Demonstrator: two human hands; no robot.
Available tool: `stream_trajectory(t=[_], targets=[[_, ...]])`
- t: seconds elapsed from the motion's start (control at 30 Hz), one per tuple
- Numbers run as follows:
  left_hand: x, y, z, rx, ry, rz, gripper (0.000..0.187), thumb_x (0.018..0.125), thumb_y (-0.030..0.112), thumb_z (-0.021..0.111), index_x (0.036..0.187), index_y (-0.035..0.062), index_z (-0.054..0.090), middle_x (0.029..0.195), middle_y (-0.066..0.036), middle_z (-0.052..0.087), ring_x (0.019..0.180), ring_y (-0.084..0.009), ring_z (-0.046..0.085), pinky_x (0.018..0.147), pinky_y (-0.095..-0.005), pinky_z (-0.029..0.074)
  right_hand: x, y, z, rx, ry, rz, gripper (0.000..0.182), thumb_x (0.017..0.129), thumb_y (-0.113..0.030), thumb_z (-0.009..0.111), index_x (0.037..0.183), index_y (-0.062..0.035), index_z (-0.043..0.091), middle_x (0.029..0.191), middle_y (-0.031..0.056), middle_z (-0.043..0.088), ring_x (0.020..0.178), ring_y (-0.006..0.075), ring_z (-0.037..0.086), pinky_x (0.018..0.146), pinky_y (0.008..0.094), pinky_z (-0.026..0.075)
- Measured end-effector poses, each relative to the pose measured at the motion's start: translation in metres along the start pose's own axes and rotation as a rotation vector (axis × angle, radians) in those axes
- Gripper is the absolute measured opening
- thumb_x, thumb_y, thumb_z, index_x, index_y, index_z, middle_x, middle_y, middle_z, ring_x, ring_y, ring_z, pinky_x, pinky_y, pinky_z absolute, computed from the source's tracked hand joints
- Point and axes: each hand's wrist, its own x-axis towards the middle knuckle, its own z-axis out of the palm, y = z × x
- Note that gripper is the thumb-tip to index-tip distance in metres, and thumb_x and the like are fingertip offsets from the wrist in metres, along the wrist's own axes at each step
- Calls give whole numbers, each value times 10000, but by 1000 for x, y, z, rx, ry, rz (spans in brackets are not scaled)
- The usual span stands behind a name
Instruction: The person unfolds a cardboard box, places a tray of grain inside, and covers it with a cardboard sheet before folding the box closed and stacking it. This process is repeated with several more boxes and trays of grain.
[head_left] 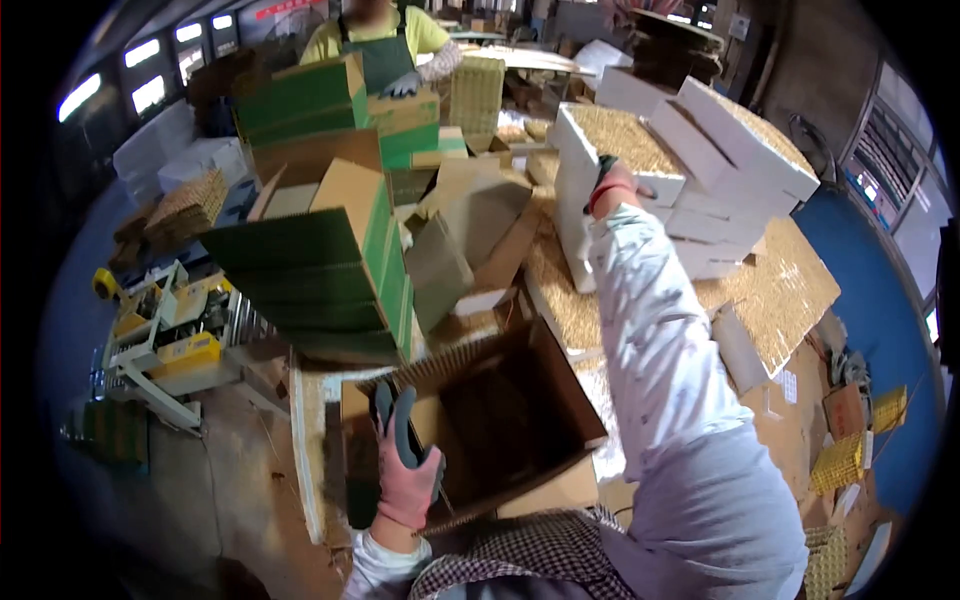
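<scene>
My left hand (405, 470), in a pink and grey glove, rests at the left wall of an open cardboard box (510, 400). Its fingers point forward and stand apart; the inside of the box is brown and dark. My right arm reaches far forward, and my gloved right hand (615, 187) is closed around the edge of a white foam board (572, 185) at the near left of a stack. Part of its grip is hidden behind the hand. Straw-coloured material (620, 138) covers the top of the stack's boards.
Green and brown cartons (310, 270) stand open to the left, with loose cardboard flaps (470, 220) beside them. Across the table a person in a green apron (375, 60) rests a gloved hand on a carton. A machine with yellow parts (185, 350) stands at far left.
</scene>
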Motion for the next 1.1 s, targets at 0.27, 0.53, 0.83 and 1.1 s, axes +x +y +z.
stream_trajectory(t=[0.27,0.53,0.83,1.1], targets=[[22,-15,-10,-959,144,-262,513,739,-100,440,1229,49,474,1142,-8,508,800,-62,522,658,-193,445,-41,9,-199,105,-770,-56,238,792,-330,514,871,-112,567,859,69,568,886,263,551,707,482,497],[46,0,11,-1010,226,-161,467,772,-53,437,1225,51,489,882,46,522,592,-33,366,510,-164,335,21,65,-329,267,-1109,-261,193,855,-229,535,984,-85,539,1015,72,571,957,233,556,832,385,474],[21,-12,26,-933,345,67,521,775,-57,384,1294,-10,372,1289,-113,435,1224,-209,368,1042,-306,234,-111,52,-312,-688,-1121,-323,394,842,-269,538,1080,45,526,1112,98,526,950,188,518,829,288,421],[2,-6,15,-853,171,-46,538,780,-28,476,1303,0,356,1328,-123,382,1262,-235,316,1056,-320,209,-184,43,-213,-1601,-1274,-459,512,676,-30,686,1131,-16,452,816,59,570,749,142,541,719,249,439]])
